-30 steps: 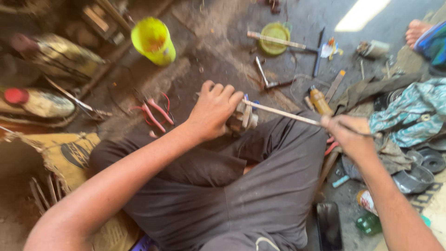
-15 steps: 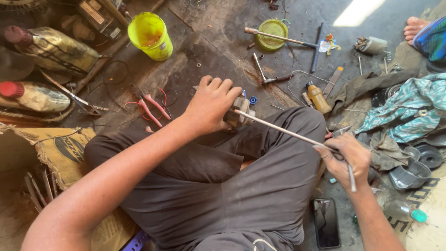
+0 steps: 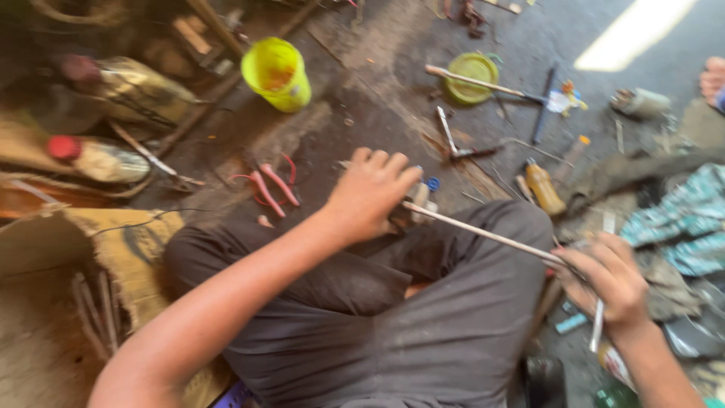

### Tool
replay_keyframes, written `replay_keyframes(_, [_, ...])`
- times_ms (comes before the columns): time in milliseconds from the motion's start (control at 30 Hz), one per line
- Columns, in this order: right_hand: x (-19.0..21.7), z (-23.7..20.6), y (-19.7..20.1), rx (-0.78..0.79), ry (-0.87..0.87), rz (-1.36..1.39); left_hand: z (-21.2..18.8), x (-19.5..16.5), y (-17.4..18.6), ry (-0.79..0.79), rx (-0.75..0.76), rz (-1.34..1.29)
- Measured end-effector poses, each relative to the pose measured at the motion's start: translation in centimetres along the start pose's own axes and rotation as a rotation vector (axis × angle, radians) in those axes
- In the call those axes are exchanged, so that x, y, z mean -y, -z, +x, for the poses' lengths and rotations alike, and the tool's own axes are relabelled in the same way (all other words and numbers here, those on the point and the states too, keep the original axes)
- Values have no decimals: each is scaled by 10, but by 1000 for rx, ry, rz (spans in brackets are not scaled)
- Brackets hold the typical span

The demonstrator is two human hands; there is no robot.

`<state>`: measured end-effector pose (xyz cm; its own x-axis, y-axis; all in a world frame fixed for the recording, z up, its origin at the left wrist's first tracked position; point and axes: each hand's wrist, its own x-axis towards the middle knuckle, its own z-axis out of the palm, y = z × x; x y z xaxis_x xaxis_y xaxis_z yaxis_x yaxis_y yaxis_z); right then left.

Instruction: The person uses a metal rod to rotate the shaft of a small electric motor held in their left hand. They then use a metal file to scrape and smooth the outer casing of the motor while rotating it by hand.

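Metal rod (image 3: pixel 483 233) spans centre to lower right: left hand (image 3: pixel 370 193) closed over its end, right hand (image 3: pixel 615 283) fisted around it; tools crowd surrounding floor (image 3: pixel 362 98).

Thin pale metal rod (image 3: pixel 483 233), slanted across the lap, one end at a small metal part (image 3: pixel 417 208).

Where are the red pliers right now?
In the head view, the red pliers lie on the dark floor left of centre, just left of the left hand and below the yellow cup.
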<state>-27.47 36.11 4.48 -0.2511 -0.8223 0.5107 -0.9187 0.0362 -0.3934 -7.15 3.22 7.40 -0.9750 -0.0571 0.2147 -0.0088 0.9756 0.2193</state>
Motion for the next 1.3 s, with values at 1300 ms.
replay_keyframes(1300, [-91, -54, 48, -283, -444, -571, 13, 14, -12, 165, 142, -44])
